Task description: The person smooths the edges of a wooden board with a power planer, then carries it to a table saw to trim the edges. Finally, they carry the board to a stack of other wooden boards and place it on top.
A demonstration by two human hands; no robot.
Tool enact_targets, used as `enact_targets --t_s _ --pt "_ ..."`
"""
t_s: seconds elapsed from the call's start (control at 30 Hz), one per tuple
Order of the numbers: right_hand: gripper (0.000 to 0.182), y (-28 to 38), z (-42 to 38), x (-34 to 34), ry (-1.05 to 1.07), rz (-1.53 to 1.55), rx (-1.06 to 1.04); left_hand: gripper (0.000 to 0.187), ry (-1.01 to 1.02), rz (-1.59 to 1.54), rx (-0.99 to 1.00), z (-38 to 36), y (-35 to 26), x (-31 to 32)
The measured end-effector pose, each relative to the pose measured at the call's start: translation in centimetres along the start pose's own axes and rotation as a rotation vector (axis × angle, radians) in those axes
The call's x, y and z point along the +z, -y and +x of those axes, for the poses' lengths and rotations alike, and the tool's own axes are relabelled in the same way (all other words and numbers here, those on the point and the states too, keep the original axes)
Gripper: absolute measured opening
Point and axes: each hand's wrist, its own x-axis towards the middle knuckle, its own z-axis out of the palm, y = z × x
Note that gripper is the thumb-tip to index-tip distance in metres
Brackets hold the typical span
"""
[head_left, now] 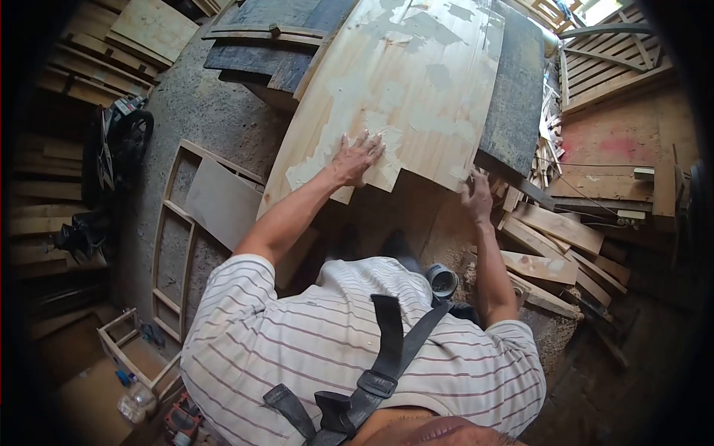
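A wide pale wooden panel [424,123] with a stepped near edge lies in front of me, blotched with greyish-white filler [321,152]. My left hand [358,158] rests on it near that edge, palm down with fingers spread over a filler patch. Whitish smears show on those fingers. At the panel's near right corner, my right hand [477,195] has its fingers bent against the edge. Part of its grip is hidden from above. Beneath the panel is a dark worn work surface [515,89], showing along the right side.
An open tin [442,281] stands on the floor near my body. Loose timber offcuts [547,260] are heaped at the right. A wooden frame [173,223] lies at the left, near a parked motorcycle [123,141]. A slatted wooden piece [613,56] is at the upper right.
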Motion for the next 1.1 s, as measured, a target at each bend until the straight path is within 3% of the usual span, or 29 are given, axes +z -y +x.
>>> enact_targets --t_s 0.13,0.3,0.53,0.93,1.1 --pt "0.057 -1.5 -0.9 0.1 0.053 -0.047 -0.155 0.116 0.002 0.032 0.025 -0.1 -0.4 -0.4" --pt "0.071 -2.8 -1.7 -0.3 0.115 -0.091 -0.208 0.116 -0.030 0.085 0.002 -0.2 -0.6 -0.7" --pt "0.065 -3.3 -1.1 1.0 0.023 -0.253 -0.223 0.114 -0.049 0.065 0.019 1.1 0.3 -0.6" --pt "0.060 -6.4 11.2 1.6 0.002 -0.245 -0.095 0.110 -0.089 0.036 0.013 12.6 5.5 -5.5" --pt "0.050 -8.1 15.3 2.2 -0.151 -0.165 -0.053 0.112 -0.054 0.035 0.000 16.4 6.8 -7.8"
